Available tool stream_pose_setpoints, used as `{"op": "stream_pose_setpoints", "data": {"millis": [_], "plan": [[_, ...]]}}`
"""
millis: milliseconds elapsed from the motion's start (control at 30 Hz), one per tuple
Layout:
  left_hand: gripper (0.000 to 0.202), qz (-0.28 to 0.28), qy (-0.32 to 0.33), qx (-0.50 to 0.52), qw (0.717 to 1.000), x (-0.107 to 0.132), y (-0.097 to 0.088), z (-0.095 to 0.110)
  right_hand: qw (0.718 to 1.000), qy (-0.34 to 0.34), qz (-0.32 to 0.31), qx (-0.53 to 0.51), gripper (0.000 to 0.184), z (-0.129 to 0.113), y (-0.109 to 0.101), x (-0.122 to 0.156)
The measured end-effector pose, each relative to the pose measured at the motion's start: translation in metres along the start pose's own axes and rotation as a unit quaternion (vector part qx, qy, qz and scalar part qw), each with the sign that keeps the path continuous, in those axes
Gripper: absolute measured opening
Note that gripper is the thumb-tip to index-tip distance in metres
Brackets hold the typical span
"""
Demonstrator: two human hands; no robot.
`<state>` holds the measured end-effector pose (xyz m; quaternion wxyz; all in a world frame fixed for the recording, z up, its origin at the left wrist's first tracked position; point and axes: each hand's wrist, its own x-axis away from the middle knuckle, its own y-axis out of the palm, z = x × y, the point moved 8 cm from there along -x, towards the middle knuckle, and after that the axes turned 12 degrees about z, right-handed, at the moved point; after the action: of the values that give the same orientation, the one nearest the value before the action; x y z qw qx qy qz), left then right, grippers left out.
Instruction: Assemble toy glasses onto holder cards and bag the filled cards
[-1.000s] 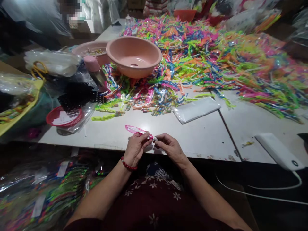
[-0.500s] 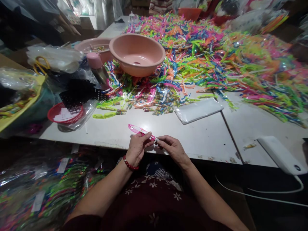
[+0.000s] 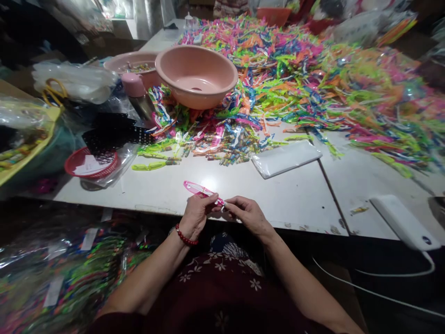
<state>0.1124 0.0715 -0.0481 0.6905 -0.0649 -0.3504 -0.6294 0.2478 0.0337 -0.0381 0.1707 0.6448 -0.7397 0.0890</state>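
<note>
Over the table's front edge, my left hand (image 3: 196, 214) is closed around a slim pink and white plastic piece (image 3: 194, 187), whose rounded looped end points up and left. My right hand (image 3: 248, 214) pinches the other, narrower end between thumb and fingertips; a small white bit shows there, its exact shape hidden by the fingers. Beyond my hands lies a loose heap of similar neon strips (image 3: 278, 88), pink, green, orange and blue. Several short printed tubes (image 3: 232, 153) lie at the heap's near side.
A pink basin (image 3: 198, 90) rests on the heap, beside a pink-lidded flask (image 3: 137, 95). Left are a red basket (image 3: 91, 168) with paper and black mesh (image 3: 111, 132). A white plastic packet (image 3: 287, 158) and a white corded device (image 3: 403, 220) lie right. Bagged strips (image 3: 100, 273) fill the lower left.
Both hands stay nearly in place, still holding the pink and white piece. The right fingertips sit slightly closer to the left hand. The whole view has shifted a little.
</note>
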Motion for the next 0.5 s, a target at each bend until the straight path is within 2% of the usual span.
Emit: {"op": "stream_pose_setpoints", "data": {"millis": [200,333,400,500], "plan": [[0.041,-0.004,0.03,-0.023,0.999,-0.005,-0.006,-0.001,0.999,-0.013,-0.003,0.032,0.034,0.004,0.005,-0.005],[0.045,-0.002,0.017,-0.017,1.0,-0.018,-0.01,0.004,0.986,-0.11,0.01,0.122,0.03,-0.004,0.015,-0.014],[0.047,0.026,0.044,-0.015,0.999,-0.03,-0.02,0.02,0.961,-0.201,0.021,0.188,0.028,-0.018,0.017,-0.024],[0.049,0.084,0.139,-0.061,0.985,-0.049,-0.047,0.061,0.882,-0.337,0.098,0.316,0.028,-0.047,0.0,-0.051]]}}
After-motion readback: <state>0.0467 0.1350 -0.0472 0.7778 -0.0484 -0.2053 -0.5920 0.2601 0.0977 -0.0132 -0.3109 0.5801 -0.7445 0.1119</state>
